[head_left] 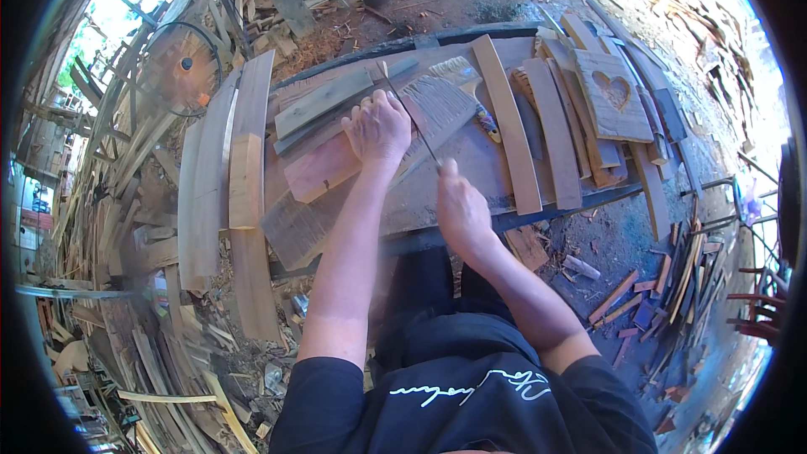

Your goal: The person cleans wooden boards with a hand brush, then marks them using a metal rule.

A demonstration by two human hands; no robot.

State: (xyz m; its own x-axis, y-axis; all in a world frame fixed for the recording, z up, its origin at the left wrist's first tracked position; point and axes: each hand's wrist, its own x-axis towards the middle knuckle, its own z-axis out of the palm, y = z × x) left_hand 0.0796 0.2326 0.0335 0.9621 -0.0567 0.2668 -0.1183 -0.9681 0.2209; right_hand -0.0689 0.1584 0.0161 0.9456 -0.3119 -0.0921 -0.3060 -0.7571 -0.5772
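Note:
My left hand (378, 128) presses down on a reddish wooden block (318, 170), its fingers curled over the top. The block lies slantwise over a wider rough board (296, 234) on the workbench (403, 219). In my right hand (463, 208), closed near the bench's front, is a long thin dark tool (420, 136). It slants away past my left knuckles, across the block's far end; I cannot tell whether it is a saw or a file. Its handle is hidden in my fist. A carved, wavy-grained piece of wood (441, 97) lies just beyond.
Several planks, among them a long pale one (509, 126), lie across the bench's right side. A board with a heart-shaped cutout (612, 94) rests on them. Long boards (245, 176) overhang at left. A brush-like tool (487, 123) lies mid-bench. Wood scraps (630, 303) litter the floor.

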